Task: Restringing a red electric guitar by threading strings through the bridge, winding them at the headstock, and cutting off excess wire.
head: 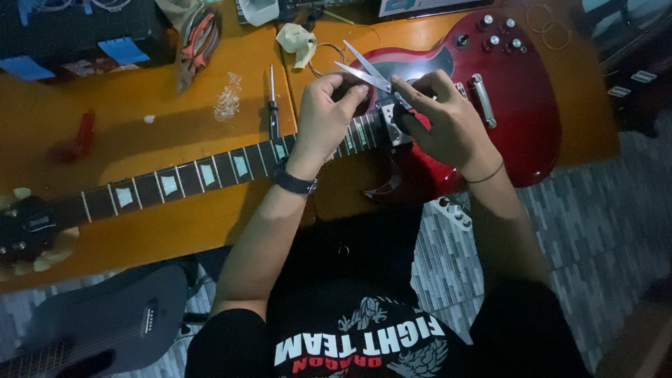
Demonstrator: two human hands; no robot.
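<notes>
Two hands, left hand (325, 115), right hand (448, 122), one scissors (369, 73), one red guitar (518, 105).

The work surface is an orange wooden table (140, 238) with a glossy top that extends across the upper part of the view. Its right edge ends near a dark piece of furniture (630, 63) in the upper right corner; the type cannot be determined. The floor (595, 231) is covered in narrow grey and white tiles laid in a staggered brick-like pattern, visible at right and at lower left. A white power strip (451, 212) lies on the floor beside the table edge. Lighting is dim and warm, and soft shadows fall across the table top. No wall or window is in view.
</notes>
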